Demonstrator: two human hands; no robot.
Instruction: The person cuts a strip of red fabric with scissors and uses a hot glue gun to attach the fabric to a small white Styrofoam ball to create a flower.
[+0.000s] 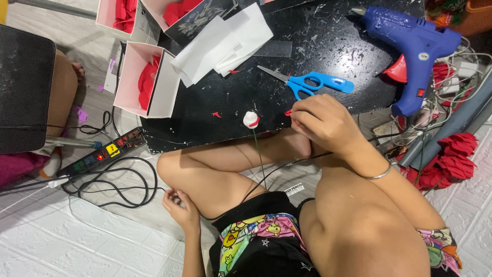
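The right hand (pixel 323 122) rests at the near edge of a black board (pixel 318 46), fingers curled together and pinching a small red petal (pixel 288 112) at the fingertips. Just left of it stands a thin green stem (pixel 258 154) topped by a white bud (pixel 250 119) with a red band; the stem runs down behind the raised knee, and what holds it cannot be told. The left hand (pixel 180 205) hangs low beside the thigh, fingers loosely bent near a black cable (pixel 123 190), gripping nothing that can be seen. On the board, blue scissors (pixel 312 83) lie closed just above the right hand, a blue glue gun (pixel 415 51) stands to the right, and white paper sheets (pixel 220 43) lie to the left. 2 white boxes (pixel 148 82) with red petals sit at the board's left edge. A power strip (pixel 102 152) lies on the floor, and finished red roses (pixel 451 156) lie at the right.
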